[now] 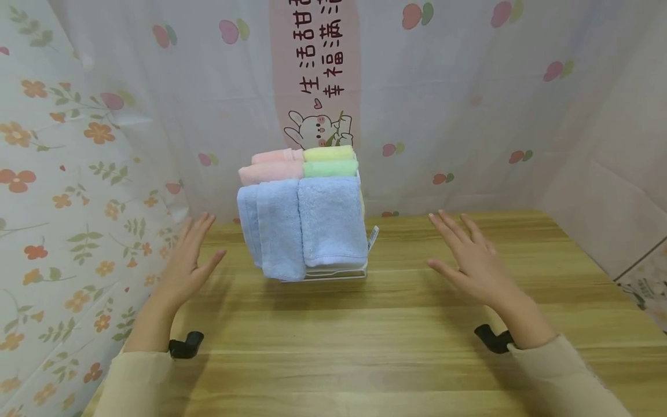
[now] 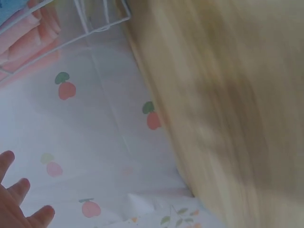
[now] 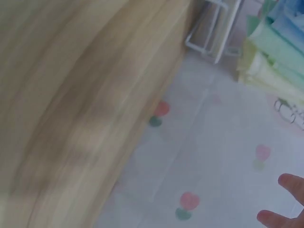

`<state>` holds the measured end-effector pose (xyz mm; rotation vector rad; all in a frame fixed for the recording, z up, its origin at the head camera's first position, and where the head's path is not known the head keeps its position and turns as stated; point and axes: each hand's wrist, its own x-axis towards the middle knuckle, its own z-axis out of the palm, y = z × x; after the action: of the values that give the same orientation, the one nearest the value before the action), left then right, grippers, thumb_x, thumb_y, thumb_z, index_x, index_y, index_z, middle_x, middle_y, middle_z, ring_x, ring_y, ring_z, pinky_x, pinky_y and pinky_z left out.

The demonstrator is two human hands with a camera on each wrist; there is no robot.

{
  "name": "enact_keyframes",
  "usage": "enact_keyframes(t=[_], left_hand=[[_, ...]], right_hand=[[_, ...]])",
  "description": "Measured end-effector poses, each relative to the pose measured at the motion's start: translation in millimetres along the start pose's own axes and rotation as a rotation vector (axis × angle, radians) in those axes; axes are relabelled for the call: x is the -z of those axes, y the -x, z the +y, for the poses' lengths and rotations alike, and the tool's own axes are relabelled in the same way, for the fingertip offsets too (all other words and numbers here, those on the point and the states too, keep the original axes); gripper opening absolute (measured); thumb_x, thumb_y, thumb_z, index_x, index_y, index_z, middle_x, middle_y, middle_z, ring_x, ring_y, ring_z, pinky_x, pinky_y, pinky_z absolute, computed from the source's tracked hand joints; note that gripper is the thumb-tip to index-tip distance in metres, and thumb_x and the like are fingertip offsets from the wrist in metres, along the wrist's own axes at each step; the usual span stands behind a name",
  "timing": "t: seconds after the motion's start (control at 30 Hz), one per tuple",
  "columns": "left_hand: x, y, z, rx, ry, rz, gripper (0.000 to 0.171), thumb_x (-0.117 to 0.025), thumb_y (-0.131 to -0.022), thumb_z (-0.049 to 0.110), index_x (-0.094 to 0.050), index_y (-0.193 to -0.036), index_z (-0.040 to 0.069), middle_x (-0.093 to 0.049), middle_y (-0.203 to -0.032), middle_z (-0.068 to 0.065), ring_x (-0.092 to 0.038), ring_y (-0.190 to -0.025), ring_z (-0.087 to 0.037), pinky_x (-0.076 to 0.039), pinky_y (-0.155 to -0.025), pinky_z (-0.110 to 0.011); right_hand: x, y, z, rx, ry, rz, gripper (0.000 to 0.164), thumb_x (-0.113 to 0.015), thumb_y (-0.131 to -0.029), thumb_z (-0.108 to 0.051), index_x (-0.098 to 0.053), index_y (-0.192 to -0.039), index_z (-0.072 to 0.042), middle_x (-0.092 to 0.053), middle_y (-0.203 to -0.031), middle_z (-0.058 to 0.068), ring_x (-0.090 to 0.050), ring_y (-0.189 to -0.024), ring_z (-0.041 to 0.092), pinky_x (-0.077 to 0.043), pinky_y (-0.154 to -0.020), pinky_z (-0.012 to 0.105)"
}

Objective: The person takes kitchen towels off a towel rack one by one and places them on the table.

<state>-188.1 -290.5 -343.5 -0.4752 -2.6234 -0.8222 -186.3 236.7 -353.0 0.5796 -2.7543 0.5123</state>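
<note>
Two blue towels, a left one (image 1: 281, 226) and a right one (image 1: 333, 220), hang over the front of a white wire rack (image 1: 333, 275). Behind them on the rack lie pink towels (image 1: 271, 172), a green towel (image 1: 330, 168) and a yellow towel (image 1: 328, 153). My left hand (image 1: 187, 266) is held above the table, left of the rack, fingers spread and holding nothing. On the opposite side my right hand (image 1: 471, 260) is raised with its fingers straight, also apart from the towels. In each wrist view only some fingertips show.
The rack stands near the back of a wood-grain table (image 1: 323, 347). A white patterned curtain (image 1: 443, 104) hangs behind it, and a floral sheet (image 1: 68, 191) borders the left. A small white tag (image 1: 373, 237) sticks out at the rack's right side.
</note>
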Motion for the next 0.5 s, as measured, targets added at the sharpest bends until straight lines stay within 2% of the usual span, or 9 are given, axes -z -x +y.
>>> enact_keyframes(t=[0.2, 0.33, 0.43, 0.5], left_hand=[[-0.7, -11.0, 0.0, -0.030, 0.123, 0.032, 0.063, -0.063, -0.097, 0.018, -0.035, -0.153, 0.009, -0.029, -0.160, -0.022, -0.018, -0.149, -0.049, -0.015, -0.116, -0.073], [-0.2, -17.6, 1.7, 0.005, 0.157, 0.021, 0.060, -0.066, -0.095, 0.015, -0.042, -0.150, 0.009, -0.036, -0.157, -0.021, -0.029, -0.145, -0.048, -0.027, -0.108, -0.076], [-0.1, -22.4, 3.7, 0.043, 0.180, -0.005, 0.058, -0.065, -0.097, 0.017, -0.042, -0.150, 0.013, -0.038, -0.157, -0.017, -0.032, -0.144, -0.046, -0.032, -0.105, -0.076], [-0.5, -26.1, 5.1, 0.058, 0.205, -0.021, 0.058, -0.065, -0.097, 0.018, -0.042, -0.150, 0.015, -0.039, -0.157, -0.015, -0.032, -0.145, -0.044, -0.032, -0.107, -0.073]], right_hand=[[-4.1, -13.3, -16.6, 0.041, -0.080, 0.030, 0.080, -0.063, -0.097, -0.040, -0.015, -0.160, -0.030, -0.026, -0.164, 0.007, -0.019, -0.149, 0.045, -0.027, -0.095, 0.086], [-7.1, -23.1, -27.5, 0.088, -0.151, 0.055, 0.078, -0.062, -0.097, -0.038, -0.016, -0.160, -0.030, -0.031, -0.162, 0.008, -0.024, -0.146, 0.045, -0.028, -0.094, 0.086], [-8.0, -30.9, -37.7, 0.109, -0.224, 0.067, 0.077, -0.062, -0.098, -0.036, -0.018, -0.160, -0.030, -0.032, -0.162, 0.006, -0.026, -0.145, 0.043, -0.027, -0.096, 0.084], [-8.1, -35.9, -44.7, 0.125, -0.279, 0.072, 0.075, -0.062, -0.098, -0.035, -0.019, -0.159, -0.030, -0.032, -0.162, 0.003, -0.027, -0.144, 0.040, -0.027, -0.099, 0.082]])
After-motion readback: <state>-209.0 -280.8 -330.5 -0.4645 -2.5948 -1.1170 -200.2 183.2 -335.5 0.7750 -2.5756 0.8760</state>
